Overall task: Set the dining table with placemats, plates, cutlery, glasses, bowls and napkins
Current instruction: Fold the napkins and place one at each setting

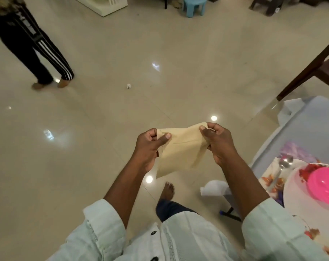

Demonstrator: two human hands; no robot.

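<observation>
1. Napkin point(180, 147): you hold this beige cloth up in the air over the floor point(103, 113), in front of your body and left of the table point(308, 129), touching nothing else.
2. Your left hand point(150, 146) pinches the cloth's upper left corner, thumb on top and fingers curled behind.
3. Your right hand point(216, 142) pinches the upper right corner the same way, so the top edge is stretched between the two hands and the rest hangs down to a point.
4. Judging by that, you are at the napkin step: opening or folding the cloth before it goes to a place setting.
5. One setting at the table's near edge already looks largely laid: a plate point(299, 191) sits on a floral placemat point(269, 181), a pink bowl point(324, 187) rests on the plate, and a spoon point(283, 167) lies just beside the plate on its left.
6. No glass shows in this view, and most of the table is out of frame, so you cannot tell how many settings are left.
7. Next, you would likely bring the two corners together for a neat fold, then turn right toward the table.
8. Keep both pinches firm; the loose lower point could drag or catch on the spoon as you lay the cloth down.
9. A second person point(33, 48) stands well apart at the far left, and a white paper point(214, 188) lies on the floor near your foot; mind it when you step.
</observation>
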